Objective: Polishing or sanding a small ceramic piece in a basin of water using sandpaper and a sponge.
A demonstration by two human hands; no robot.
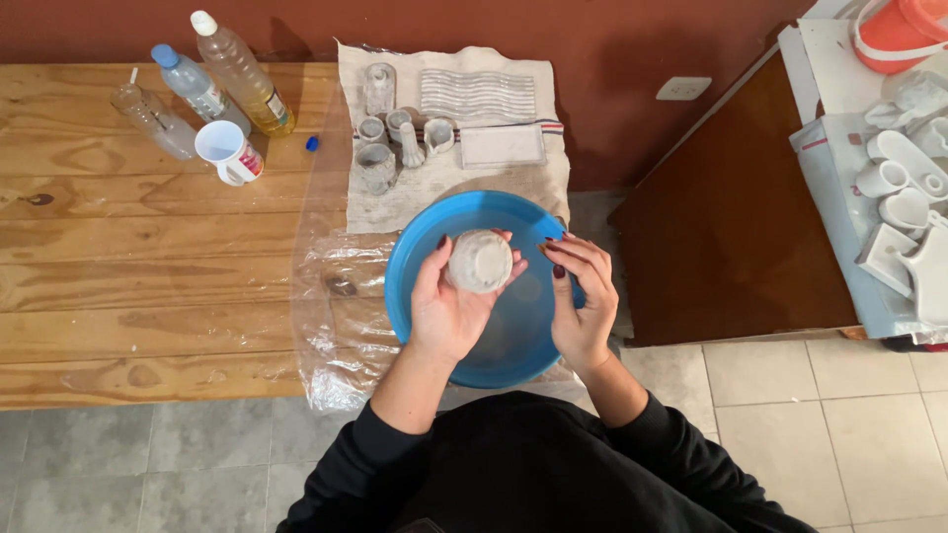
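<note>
My left hand point(449, 308) holds a small round grey-white ceramic cup point(480, 262), bottom side up, over a blue basin point(415, 259). The fingers wrap around its sides. My right hand point(583, 296) hovers just to the right of the cup, fingers bent with their tips together, above the basin's right rim. Whether it pinches something small I cannot tell. The basin rests on clear plastic sheeting point(331, 316) at the right end of a wooden table point(148, 257).
Behind the basin a cloth point(513, 173) carries several small grey ceramic pieces point(377, 163) and a flat tray. Three plastic bottles point(242, 71) and a white mug point(225, 150) stand at the table's back left. A dark wooden table point(731, 227) at right holds white ceramic ware point(904, 197) and an orange bucket point(904, 35).
</note>
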